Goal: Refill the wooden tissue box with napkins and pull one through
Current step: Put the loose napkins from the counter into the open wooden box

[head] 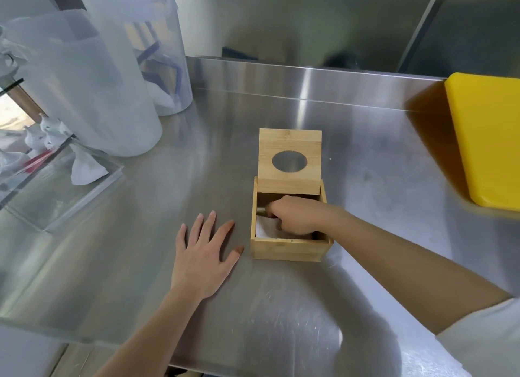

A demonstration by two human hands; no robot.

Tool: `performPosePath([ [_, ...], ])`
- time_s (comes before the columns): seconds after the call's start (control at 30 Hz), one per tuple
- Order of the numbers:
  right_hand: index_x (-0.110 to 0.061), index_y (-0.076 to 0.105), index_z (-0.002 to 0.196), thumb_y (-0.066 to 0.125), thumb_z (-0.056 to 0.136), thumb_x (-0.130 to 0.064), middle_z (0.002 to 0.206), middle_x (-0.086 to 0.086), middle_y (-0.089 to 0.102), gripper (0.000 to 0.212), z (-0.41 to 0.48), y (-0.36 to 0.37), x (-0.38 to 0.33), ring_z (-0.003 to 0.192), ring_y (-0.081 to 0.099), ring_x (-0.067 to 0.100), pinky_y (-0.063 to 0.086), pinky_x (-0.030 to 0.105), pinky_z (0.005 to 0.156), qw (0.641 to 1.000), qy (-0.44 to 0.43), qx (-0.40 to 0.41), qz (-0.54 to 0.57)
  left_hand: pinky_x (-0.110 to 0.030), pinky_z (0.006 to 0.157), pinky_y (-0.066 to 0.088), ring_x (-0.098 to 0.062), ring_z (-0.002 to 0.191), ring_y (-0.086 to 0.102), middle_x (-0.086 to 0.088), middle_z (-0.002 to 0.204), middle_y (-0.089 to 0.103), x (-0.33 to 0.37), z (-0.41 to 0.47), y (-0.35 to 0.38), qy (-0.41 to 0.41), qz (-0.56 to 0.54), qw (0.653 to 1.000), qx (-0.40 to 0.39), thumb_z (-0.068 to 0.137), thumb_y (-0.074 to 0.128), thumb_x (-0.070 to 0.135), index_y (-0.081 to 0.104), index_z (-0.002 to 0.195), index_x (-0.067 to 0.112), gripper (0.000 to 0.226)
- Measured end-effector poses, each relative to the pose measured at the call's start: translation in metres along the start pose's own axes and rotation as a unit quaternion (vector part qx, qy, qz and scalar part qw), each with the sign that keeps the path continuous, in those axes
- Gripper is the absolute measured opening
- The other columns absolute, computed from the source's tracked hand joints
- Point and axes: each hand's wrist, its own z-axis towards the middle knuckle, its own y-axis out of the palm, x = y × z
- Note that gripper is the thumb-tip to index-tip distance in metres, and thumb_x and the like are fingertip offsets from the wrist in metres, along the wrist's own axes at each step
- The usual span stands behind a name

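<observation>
**Right hand down in the open box, napkins going in**

Stainless steel runs everywhere I look: a brushed metal worktop (281, 306) with a raised back edge and more steel panelling behind it. I take the small square light-wood tissue box (289, 247) as my landmark; it sits near the middle of the worktop. Its flat wooden lid with the oval pull-through hole (289, 159) stands tilted up and back from the box's far edge, so the box is open on top.

My right hand (295, 216) reaches in from the right and is down inside the box, fingers curled together and pressing on a white stack of napkins (263, 228) that shows in the box's near-left corner. Something small and grey sits at the fingertips by the box's left wall; I cannot tell what it is. My left hand (204, 252) lies flat on the worktop just left of the box, fingers spread, holding nothing, its thumb tip close to the box's near-left corner but not touching it as far as I can see.

Well to the left of the box stand tall frosted plastic containers (112, 95) and a clear acrylic tray (64, 185). Well to the right lies a yellow plastic cutting board (489, 140).

I judge the refill step is in hand, with the napkins being seated. Next I would pinch up the top napkin's centre, bring the lid down, and feed that tip through the hole, using the left hand to steady the box.
</observation>
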Motion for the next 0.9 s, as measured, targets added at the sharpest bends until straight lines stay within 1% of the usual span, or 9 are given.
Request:
performPosePath([
  [0.03,-0.011,0.055,0.086,0.047,0.088,-0.002,0.070,0.000,0.047,0.012,-0.001,0.000,0.000,0.062,0.046,0.016,0.032,0.022,0.049,1.000,0.002,0.006,-0.010,-0.047,0.116,0.001,-0.024,0.145,0.008,-0.003,0.156,0.019,0.000,0.000,0.000,0.001,0.000,1.000,0.000,0.077,0.008,0.068,0.029,0.140,0.037,0.073],
  [0.1,-0.007,0.054,0.111,0.050,0.088,-0.006,0.083,0.004,0.054,0.023,-0.001,0.000,-0.001,0.073,0.053,0.020,0.040,0.023,0.055,1.000,0.002,0.003,-0.017,-0.047,0.116,0.001,-0.024,0.145,0.007,-0.003,0.156,0.019,-0.001,0.000,0.000,0.002,0.003,1.000,-0.002,0.078,0.008,0.068,0.028,0.140,0.037,0.072],
  [0.17,-0.008,0.049,0.119,0.052,0.087,-0.008,0.100,0.009,0.058,0.033,-0.004,0.000,-0.001,0.087,0.057,0.024,0.047,0.028,0.068,0.999,-0.011,0.021,-0.035,-0.048,0.117,0.001,-0.024,0.145,0.007,-0.003,0.156,0.019,-0.002,0.000,0.000,0.002,0.003,1.000,-0.001,0.078,0.009,0.067,0.028,0.140,0.037,0.072],
  [0.23,-0.009,0.048,0.118,0.052,0.086,-0.009,0.108,0.010,0.057,0.032,-0.008,0.001,-0.001,0.096,0.056,0.026,0.049,0.034,0.076,0.996,-0.031,0.052,-0.066,-0.047,0.117,0.000,-0.024,0.145,0.006,-0.003,0.157,0.018,-0.002,0.000,0.001,0.001,0.007,1.000,-0.003,0.078,0.009,0.067,0.027,0.140,0.038,0.071],
  [0.37,-0.010,0.049,0.107,0.050,0.086,-0.009,0.103,0.012,0.060,0.021,-0.011,-0.002,-0.002,0.089,0.058,0.027,0.053,0.043,0.077,0.998,-0.027,0.034,-0.044,-0.047,0.117,-0.001,-0.022,0.145,0.003,-0.001,0.157,0.015,-0.002,0.002,0.002,-0.001,0.015,1.000,-0.008,0.079,0.007,0.067,0.023,0.140,0.040,0.069],
  [0.5,-0.014,0.048,0.118,0.049,0.088,-0.010,0.106,0.011,0.062,0.030,-0.008,-0.005,-0.006,0.085,0.056,0.026,0.049,0.038,0.074,0.999,-0.018,-0.037,-0.028,-0.047,0.117,-0.001,-0.023,0.145,0.003,-0.002,0.157,0.015,-0.004,0.001,0.003,0.003,0.016,1.000,-0.007,0.080,0.009,0.067,0.023,0.140,0.040,0.067],
  [0.7,-0.012,0.030,0.137,0.043,0.092,-0.009,0.110,0.016,0.061,0.047,0.000,0.003,-0.009,0.081,0.052,0.024,0.042,0.033,0.068,0.998,0.017,-0.057,-0.023,-0.047,0.117,-0.002,-0.022,0.145,0.002,0.000,0.158,0.014,-0.002,0.002,0.001,0.002,0.022,1.000,-0.011,0.078,0.005,0.068,0.022,0.140,0.040,0.071],
  [0.8,-0.011,0.037,0.131,0.046,0.091,-0.015,0.110,0.014,0.060,0.041,-0.004,-0.003,-0.008,0.083,0.053,0.024,0.043,0.034,0.066,0.997,0.023,-0.078,-0.021,-0.047,0.117,-0.002,-0.023,0.145,0.003,-0.001,0.157,0.014,-0.002,0.001,0.000,0.002,0.013,1.000,-0.010,0.076,0.005,0.068,0.023,0.140,0.039,0.073],
  [0.9,-0.013,0.047,0.115,0.052,0.089,-0.029,0.101,0.008,0.060,0.031,-0.013,-0.014,-0.008,0.085,0.056,0.024,0.049,0.039,0.073,0.997,0.017,-0.071,-0.028,-0.045,0.116,-0.003,-0.021,0.145,0.001,0.000,0.158,0.012,-0.003,0.001,-0.001,0.001,0.013,1.000,-0.019,0.075,0.004,0.069,0.022,0.141,0.040,0.074],
])
